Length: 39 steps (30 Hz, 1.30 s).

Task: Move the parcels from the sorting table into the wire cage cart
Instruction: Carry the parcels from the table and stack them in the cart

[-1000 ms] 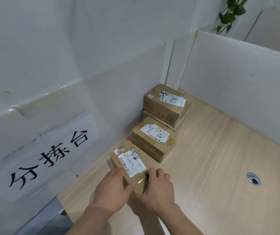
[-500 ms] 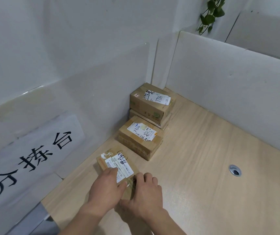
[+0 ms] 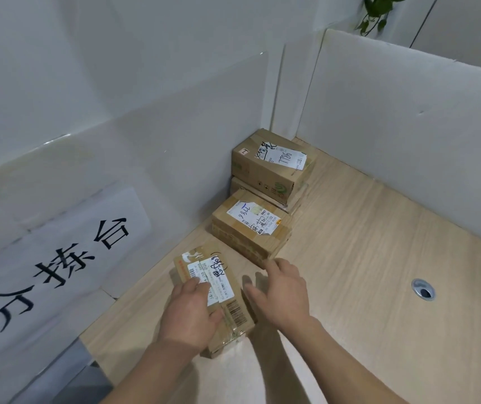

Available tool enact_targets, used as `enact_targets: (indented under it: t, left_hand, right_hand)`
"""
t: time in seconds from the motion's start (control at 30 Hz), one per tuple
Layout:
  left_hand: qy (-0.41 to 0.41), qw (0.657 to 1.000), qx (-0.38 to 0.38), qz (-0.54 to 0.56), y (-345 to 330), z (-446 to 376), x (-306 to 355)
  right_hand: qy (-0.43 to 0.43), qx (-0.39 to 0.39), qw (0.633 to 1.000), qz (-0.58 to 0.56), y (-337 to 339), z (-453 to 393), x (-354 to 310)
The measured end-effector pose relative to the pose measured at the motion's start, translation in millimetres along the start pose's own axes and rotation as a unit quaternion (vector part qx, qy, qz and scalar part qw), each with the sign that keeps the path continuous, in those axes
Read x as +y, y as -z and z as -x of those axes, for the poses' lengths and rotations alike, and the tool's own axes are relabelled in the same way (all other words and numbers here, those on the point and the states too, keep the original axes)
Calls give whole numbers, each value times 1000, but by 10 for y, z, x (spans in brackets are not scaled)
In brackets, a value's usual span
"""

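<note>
Three labelled cardboard parcels lie in a row along the left wall of the wooden sorting table [image 3: 364, 258]. My left hand [image 3: 189, 313] lies over the near parcel [image 3: 227, 290], thumb on its top and fingers at its left edge, holding it. To the right of that parcel my right hand [image 3: 280, 293] hovers with fingers spread, apart from it, fingertips close to the middle parcel [image 3: 251, 228]. In the corner, the far parcel [image 3: 271, 167] sits on top of another flat box. No wire cage cart is in view.
White partition walls close the table at the left and back. A paper sign with black characters [image 3: 58, 266] hangs on the left wall. A round cable hole [image 3: 423, 290] is in the tabletop at the right. Plant leaves [image 3: 376, 10] hang above the back partition.
My right hand has let go of the near parcel and moved right and forward, fingers spreading. My left hand stays on the parcel. The camera has shifted slightly.
</note>
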<state>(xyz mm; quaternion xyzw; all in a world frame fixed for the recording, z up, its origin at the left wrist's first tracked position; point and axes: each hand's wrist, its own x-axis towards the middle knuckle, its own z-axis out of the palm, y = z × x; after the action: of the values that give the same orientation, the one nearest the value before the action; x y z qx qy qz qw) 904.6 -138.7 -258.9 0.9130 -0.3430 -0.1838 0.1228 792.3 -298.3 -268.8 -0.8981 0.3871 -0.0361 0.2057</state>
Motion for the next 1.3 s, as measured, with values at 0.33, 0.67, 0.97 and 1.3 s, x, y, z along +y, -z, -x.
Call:
enact_targets:
  t: [0.33,0.67,0.97,1.3]
  left_hand:
    - [3,1000,5,6,-48,-33,-8]
    - [9,1000,15,23,-112,-9,-13]
    - [12,1000,9,18,-117,-10,-12]
    - [-43,999,5,16,-150,24,-147]
  right_hand:
    - [-35,-45,996,65,291,-1038,181]
    - [-48,-82,995,34,183,-1168,264]
    - [-115,-79,990,38,143,-413,250]
    - [-156,-65,985,43,60,463,251]
